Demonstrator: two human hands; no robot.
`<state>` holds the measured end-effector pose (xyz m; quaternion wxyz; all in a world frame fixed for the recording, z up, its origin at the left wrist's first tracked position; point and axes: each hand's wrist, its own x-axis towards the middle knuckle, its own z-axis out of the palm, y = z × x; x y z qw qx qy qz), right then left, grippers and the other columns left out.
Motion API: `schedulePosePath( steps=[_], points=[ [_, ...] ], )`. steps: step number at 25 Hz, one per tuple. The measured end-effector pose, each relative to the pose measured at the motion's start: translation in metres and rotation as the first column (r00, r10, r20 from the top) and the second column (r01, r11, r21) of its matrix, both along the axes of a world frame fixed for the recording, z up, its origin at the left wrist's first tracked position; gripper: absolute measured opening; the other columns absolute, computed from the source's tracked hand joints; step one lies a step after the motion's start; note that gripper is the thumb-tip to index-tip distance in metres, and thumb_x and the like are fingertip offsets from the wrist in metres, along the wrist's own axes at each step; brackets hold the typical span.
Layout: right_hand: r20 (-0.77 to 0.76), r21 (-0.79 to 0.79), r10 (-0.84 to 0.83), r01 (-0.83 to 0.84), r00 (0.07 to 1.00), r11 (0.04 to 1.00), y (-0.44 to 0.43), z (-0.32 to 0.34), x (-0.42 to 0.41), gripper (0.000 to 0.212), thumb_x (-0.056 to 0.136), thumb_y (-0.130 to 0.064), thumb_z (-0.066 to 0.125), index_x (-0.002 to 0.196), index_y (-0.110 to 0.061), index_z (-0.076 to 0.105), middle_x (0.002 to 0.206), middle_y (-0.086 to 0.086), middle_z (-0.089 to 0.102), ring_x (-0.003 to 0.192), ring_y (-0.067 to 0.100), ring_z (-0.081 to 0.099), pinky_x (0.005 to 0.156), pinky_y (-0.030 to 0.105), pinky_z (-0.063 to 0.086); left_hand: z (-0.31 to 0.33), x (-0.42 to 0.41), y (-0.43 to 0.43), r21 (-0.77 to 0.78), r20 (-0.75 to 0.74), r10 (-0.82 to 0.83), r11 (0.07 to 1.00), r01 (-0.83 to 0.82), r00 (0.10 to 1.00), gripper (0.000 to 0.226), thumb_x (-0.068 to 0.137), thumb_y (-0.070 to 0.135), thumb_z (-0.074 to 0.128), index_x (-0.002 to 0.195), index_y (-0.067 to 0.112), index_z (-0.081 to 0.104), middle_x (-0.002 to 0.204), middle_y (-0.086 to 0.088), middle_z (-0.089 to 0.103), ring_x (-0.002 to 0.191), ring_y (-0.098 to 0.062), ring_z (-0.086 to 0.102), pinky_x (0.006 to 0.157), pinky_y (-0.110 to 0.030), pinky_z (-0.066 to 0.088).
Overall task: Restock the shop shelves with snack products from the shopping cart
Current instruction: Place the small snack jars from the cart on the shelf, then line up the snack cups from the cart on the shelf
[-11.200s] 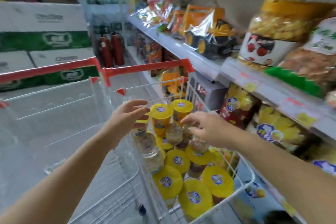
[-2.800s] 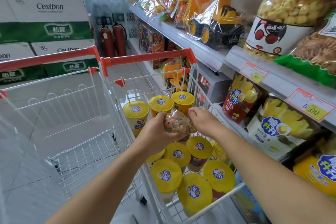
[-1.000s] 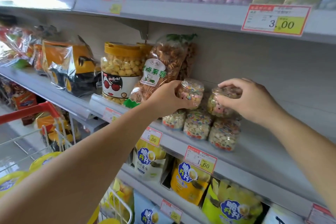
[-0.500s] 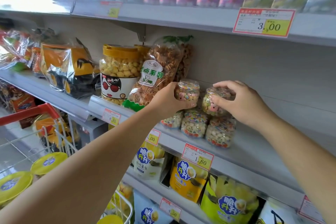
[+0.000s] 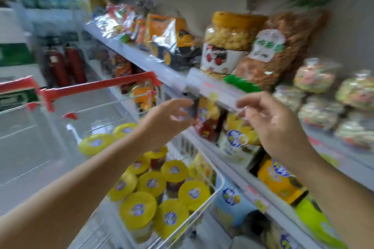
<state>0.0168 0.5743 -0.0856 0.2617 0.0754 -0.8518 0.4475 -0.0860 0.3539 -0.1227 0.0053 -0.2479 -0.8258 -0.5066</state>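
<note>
- Risk ahead: the small clear jars (image 5: 314, 77) sit stacked two high at the right edge of the frame, on the middle shelf (image 5: 141, 59). A stray forearm, or another jar pushed in beside them, would likely topple the upper row.
- In the shopping cart (image 5: 101, 85), lower centre, the yellow-lidded cups (image 5: 137, 209) stand packed lid to lid. A hasty grab at one could tip its neighbours.
- The whole frame is smeared by motion. A reach made at this pace may well clip the price rail (image 5: 222, 95) jutting from the shelf edge.
- Left hand (image 5: 168, 119), centre of the frame: fingers loosely extended and apart, holding nothing, in the air above the cart.
- Right hand (image 5: 273, 125), right of centre: fingers lightly curled, spread about wide enough for a cup, holding nothing — whether the fingertips brush the price rail behind them cannot be told through the blur.
- Stock left to move — a cartful of cups, none in either hand, with the jars already on the shelf.
</note>
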Motion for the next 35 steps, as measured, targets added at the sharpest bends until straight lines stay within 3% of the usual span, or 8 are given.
schedulePosePath(
  steps=[6,10,14,21,24,29,32,35],
  points=[
    [0.770,0.440,0.083,-0.620,0.633,0.649,-0.095,-0.106,-0.072,0.050,0.093,-0.031,0.061,0.140,-0.034,0.045,0.147,-0.009,0.044,0.125,0.008,0.049,0.103,0.024,0.040,-0.084,0.027,-0.131,-0.152,0.024,0.220,0.965,-0.214,0.975,0.033,0.093,0.012,0.068,0.104,0.042,0.063,0.108,0.005,0.069,0.098,-0.010,0.069,0.090,-0.042,0.056],
    [0.874,0.393,0.074,-0.788,0.480,0.474,-0.152,-0.146,-0.090,0.090,0.077,-0.043,0.078,0.150,-0.037,0.026,0.152,-0.008,0.030,0.133,0.017,0.041,0.106,0.036,0.042,-0.113,0.032,-0.150,-0.159,-0.182,0.306,0.929,-0.335,0.934,0.032,0.090,0.011,0.067,0.118,0.025,0.069,0.114,0.004,0.067,0.092,-0.002,0.062,0.087,-0.017,0.051],
    [0.822,0.547,0.071,-0.818,0.565,0.176,-0.195,-0.179,-0.076,0.110,0.065,-0.057,0.082,0.150,-0.037,0.015,0.139,0.001,0.027,0.129,0.025,0.030,0.101,0.048,0.044,-0.119,0.032,-0.149,-0.171,-0.250,0.323,0.913,-0.370,0.913,0.037,0.088,0.009,0.068,0.122,0.022,0.068,0.111,0.012,0.065,0.096,-0.011,0.067,0.086,-0.033,0.056],
    [0.774,0.045,0.392,-0.662,0.497,0.748,-0.138,-0.106,-0.088,0.091,0.068,-0.038,0.080,0.144,-0.046,0.031,0.136,-0.020,0.035,0.120,0.002,0.047,0.087,0.017,0.047,-0.099,0.028,-0.165,0.060,0.223,0.133,0.987,-0.150,0.966,0.067,0.076,0.038,0.075,0.137,0.032,0.049,0.129,0.010,0.062,0.119,-0.003,0.059,0.108,-0.035,0.047],
    [0.663,-0.296,0.619,-0.611,0.422,0.734,-0.132,-0.076,-0.087,0.084,0.064,-0.027,0.080,0.136,-0.050,0.043,0.136,-0.017,0.044,0.120,0.008,0.053,0.090,0.027,0.053,-0.075,0.029,-0.161,0.114,0.517,-0.091,0.993,0.037,0.851,0.104,0.063,0.041,0.084,0.151,0.030,0.031,0.133,0.006,0.063,0.123,-0.008,0.060,0.106,-0.036,0.048],
    [0.488,-0.555,0.745,-0.498,0.454,0.667,-0.164,-0.074,-0.108,0.065,0.078,-0.045,0.071,0.137,-0.028,0.050,0.137,-0.001,0.055,0.120,0.018,0.058,0.095,0.038,0.051,-0.061,0.041,-0.166,0.218,0.466,-0.123,0.976,0.021,0.876,0.081,0.059,0.046,0.085,0.128,0.020,0.054,0.114,-0.008,0.072,0.103,-0.023,0.071,0.085,-0.037,0.059],
    [0.706,-0.057,0.398,-0.513,0.586,0.856,-0.187,-0.119,-0.125,0.032,0.096,-0.036,0.056,0.126,-0.025,0.055,0.131,-0.001,0.055,0.110,0.015,0.056,0.084,0.028,0.052,-0.063,0.052,-0.191,0.399,0.507,-0.030,0.894,-0.204,0.861,0.098,0.044,0.057,0.092,0.125,0.015,0.056,0.113,-0.012,0.073,0.096,-0.023,0.072,0.074,-0.033,0.061],
    [0.786,0.424,0.151,-0.701,0.599,0.574,-0.214,-0.178,-0.132,0.047,0.080,-0.034,0.070,0.122,-0.032,0.048,0.131,0.000,0.043,0.122,0.018,0.038,0.098,0.037,0.045,-0.066,0.068,-0.208,0.471,0.527,-0.010,0.836,-0.282,0.850,0.103,0.040,0.060,0.094,0.125,0.013,0.059,0.116,-0.017,0.071,0.095,-0.028,0.072,0.074,-0.037,0.062]
  ],
)
